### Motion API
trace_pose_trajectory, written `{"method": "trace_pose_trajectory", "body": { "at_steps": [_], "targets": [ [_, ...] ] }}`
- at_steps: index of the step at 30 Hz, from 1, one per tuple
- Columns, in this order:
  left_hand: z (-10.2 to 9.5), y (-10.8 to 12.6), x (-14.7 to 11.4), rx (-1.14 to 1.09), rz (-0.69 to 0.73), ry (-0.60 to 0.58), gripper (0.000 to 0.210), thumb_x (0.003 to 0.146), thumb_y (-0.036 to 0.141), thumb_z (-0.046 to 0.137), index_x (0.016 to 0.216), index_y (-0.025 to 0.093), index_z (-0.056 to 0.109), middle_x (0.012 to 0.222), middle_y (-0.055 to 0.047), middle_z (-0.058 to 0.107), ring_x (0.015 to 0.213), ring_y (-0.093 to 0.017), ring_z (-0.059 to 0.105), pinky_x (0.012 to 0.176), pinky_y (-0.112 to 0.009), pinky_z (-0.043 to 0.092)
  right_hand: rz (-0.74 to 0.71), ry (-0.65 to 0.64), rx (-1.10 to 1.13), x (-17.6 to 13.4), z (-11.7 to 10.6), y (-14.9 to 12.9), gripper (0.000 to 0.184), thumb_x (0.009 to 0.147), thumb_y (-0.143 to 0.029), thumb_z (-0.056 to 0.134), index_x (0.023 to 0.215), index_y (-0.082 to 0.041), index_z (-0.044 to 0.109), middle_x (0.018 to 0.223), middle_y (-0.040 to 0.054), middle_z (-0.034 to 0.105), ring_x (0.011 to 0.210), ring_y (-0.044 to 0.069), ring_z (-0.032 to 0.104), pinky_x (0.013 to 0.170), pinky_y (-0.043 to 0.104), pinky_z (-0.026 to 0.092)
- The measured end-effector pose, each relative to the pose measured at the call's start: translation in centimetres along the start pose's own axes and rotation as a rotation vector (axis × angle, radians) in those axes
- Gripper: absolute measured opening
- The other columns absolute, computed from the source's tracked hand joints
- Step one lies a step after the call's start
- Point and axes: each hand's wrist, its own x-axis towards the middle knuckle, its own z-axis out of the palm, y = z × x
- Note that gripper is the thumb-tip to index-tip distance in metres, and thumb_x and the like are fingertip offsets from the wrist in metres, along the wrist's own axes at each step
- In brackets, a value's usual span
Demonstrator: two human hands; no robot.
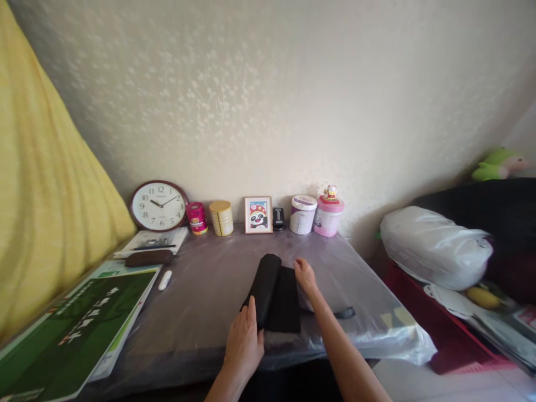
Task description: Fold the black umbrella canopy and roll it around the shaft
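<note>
A black cloth (285, 301) lies on the table, its left part rolled into a thick black roll (268, 279) and its right part flat. My left hand (245, 340) holds the near end of the roll, fingers along its left side and thumb at its right. At the far right corner of the flat part, my right hand (306, 277) is closed with bent fingers at the cloth's edge; the exact pinch is partly hidden. A dark strap-like piece (345, 313) pokes out to the right, past my right forearm.
Plastic film covers the table (201, 312). Along the wall stand a clock (159, 205), a pink can (196, 218), a yellow-lidded can (221, 218), a panda picture (258, 215) and tubs (303, 215). Left lie a green book (79, 329), a brown case (148, 257) and a white stick-like object (165, 280).
</note>
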Motion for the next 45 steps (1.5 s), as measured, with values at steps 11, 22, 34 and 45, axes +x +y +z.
{"method": "trace_pose_trajectory", "body": {
  "at_steps": [11,22,34,45],
  "targets": [
    [-0.5,0.1,-0.1,0.006,-0.004,-0.01,0.065,0.078,0.011,0.041,0.138,0.004,0.018,0.119,-0.016,0.053,0.108,-0.023,0.053,0.092,-0.033,0.04,0.185,-0.194,0.238,-3.8,-1.1,-0.4,0.035,0.076,-0.036,0.054,0.102,-0.014,0.06,0.083,0.0047,0.065,0.068,0.015,0.062,0.049,0.022,0.047],
    [-0.5,0.1,-0.2,0.016,0.011,0.0,0.064,0.079,0.011,0.041,0.138,0.0,0.017,0.118,-0.018,0.052,0.107,-0.025,0.053,0.091,-0.034,0.041,0.224,-0.291,0.31,-4.1,0.3,-3.5,0.026,0.069,-0.026,0.062,0.094,-0.018,0.057,0.067,-0.0037,0.057,0.052,0.009,0.053,0.043,0.017,0.041],
    [-0.2,-0.2,0.0,0.014,0.007,-0.013,0.064,0.08,0.015,0.045,0.137,0.002,0.019,0.118,-0.017,0.053,0.106,-0.023,0.054,0.091,-0.031,0.04,0.231,-0.33,0.368,-3.9,2.5,-6.0,0.039,0.074,-0.016,0.057,0.112,-0.015,0.049,0.065,-0.0055,0.054,0.045,0.007,0.052,0.04,0.018,0.046],
    [-0.7,-1.2,0.3,-0.039,-0.016,-0.03,0.047,0.078,0.023,0.05,0.122,0.009,0.041,0.119,-0.015,0.052,0.111,-0.024,0.052,0.094,-0.033,0.039,0.021,-0.427,0.228,-5.6,6.0,-7.8,0.032,0.076,-0.008,0.048,0.107,-0.014,0.053,0.072,0.0,0.066,0.054,0.009,0.063,0.042,0.014,0.044]
  ]
}}
